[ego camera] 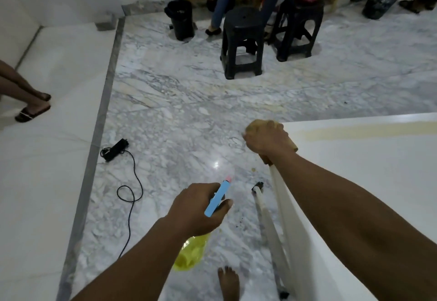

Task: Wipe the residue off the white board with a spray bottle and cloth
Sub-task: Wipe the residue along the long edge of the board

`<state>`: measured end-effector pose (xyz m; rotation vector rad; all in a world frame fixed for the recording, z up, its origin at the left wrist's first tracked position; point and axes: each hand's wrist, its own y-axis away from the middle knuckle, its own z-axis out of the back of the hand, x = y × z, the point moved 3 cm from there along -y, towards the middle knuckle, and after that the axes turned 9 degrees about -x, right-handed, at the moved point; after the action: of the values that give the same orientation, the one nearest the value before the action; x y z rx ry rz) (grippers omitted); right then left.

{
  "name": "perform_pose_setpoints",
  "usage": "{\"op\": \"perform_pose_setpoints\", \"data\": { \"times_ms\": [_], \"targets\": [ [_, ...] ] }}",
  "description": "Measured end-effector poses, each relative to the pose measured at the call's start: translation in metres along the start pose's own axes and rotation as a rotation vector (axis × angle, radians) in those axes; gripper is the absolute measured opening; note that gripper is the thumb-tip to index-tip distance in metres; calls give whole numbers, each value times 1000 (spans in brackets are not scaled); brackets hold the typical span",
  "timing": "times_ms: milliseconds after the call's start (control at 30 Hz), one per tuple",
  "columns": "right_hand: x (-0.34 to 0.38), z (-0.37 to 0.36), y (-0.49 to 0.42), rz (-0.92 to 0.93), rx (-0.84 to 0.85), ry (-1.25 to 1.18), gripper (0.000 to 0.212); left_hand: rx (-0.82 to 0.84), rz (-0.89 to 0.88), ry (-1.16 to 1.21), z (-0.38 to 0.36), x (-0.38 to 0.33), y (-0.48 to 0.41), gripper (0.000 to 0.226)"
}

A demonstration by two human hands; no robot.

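The white board [369, 182] fills the right side, with a yellowish residue streak [366, 131] running along its far edge. My right hand [267, 138] grips a yellowish cloth [256, 124] bunched at the board's near-left corner. My left hand [196, 208] holds a spray bottle left of the board, above the floor. Its blue head [217, 199] with a pink nozzle points forward, and its yellow body [191, 253] hangs below my wrist.
The marble floor [189, 111] holds a black power strip [115, 149] with a looping cable. Two black stools [243, 43] and a black bin [181, 19] stand at the back, near a person's legs [227, 0]. Another person's sandaled feet [33, 109] are at left. My bare foot [228, 281] is by the board's leg.
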<state>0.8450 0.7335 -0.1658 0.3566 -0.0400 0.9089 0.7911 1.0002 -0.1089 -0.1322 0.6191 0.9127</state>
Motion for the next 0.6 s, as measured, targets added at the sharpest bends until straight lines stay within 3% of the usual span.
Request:
{"op": "perform_pose_setpoints", "data": {
  "times_ms": [133, 300, 600],
  "targets": [
    [-20, -24, -19, 147, -218, 202, 57, -1, 37, 37, -8, 20, -3, 40],
    [-32, -58, -14, 164, -323, 104, 70, 13, 25, 29, -26, 25, -8, 39],
    [-70, -100, 121, 123, -403, 91, 80, 9, -112, 16, -41, -11, 33, 37]
  ]
}}
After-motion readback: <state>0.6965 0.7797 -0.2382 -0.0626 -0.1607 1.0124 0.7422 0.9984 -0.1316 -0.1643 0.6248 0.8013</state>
